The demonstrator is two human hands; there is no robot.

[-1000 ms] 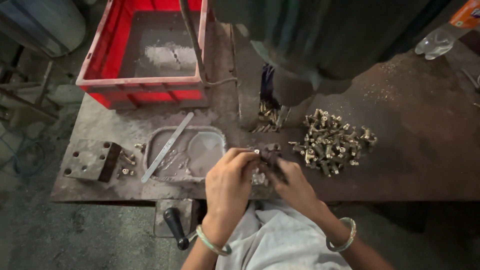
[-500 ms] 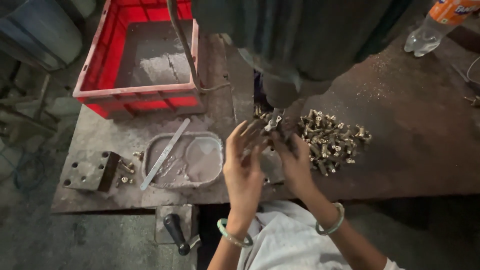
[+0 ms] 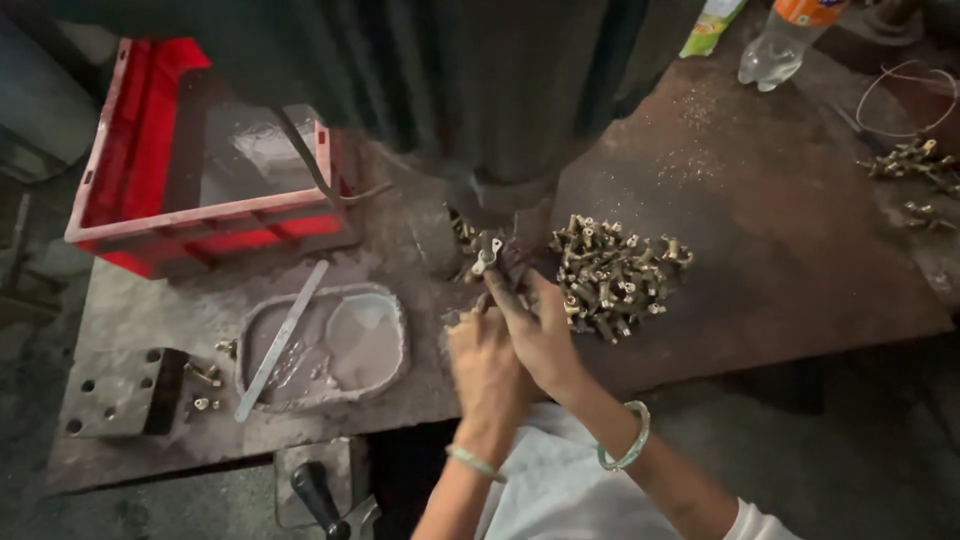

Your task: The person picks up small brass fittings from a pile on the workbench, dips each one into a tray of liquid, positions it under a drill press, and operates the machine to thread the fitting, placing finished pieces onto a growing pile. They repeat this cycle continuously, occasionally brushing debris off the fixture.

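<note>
One big dark machine (image 3: 500, 90) fills the top of the view, its spindle end hanging low over the bench (image 3: 780, 230). A red crate (image 3: 150, 180) stands at the far left. Nearer the edge lies a shallow grey tray (image 3: 320, 345) with a flat metal strip (image 3: 283, 338) across it.

Just right of the spindle lies a pile (image 3: 615, 270) of small brass-coloured parts. Both hands are raised to the spot under the spindle. The right hand (image 3: 545, 335) reaches furthest, its fingers (image 3: 508, 290) drawn together on one part (image 3: 487, 255), which stands just below the spindle, beside the pile. The left hand (image 3: 487, 365) is close beneath and touching the right. It is blurred, so I cannot tell whether its fingers grip anything.

By the look of it, the step in hand is seating a single part under the machine. The next move calls for a steady, upright seat and for both hands drawn clear of the spindle, with the pile left undisturbed.
</note>
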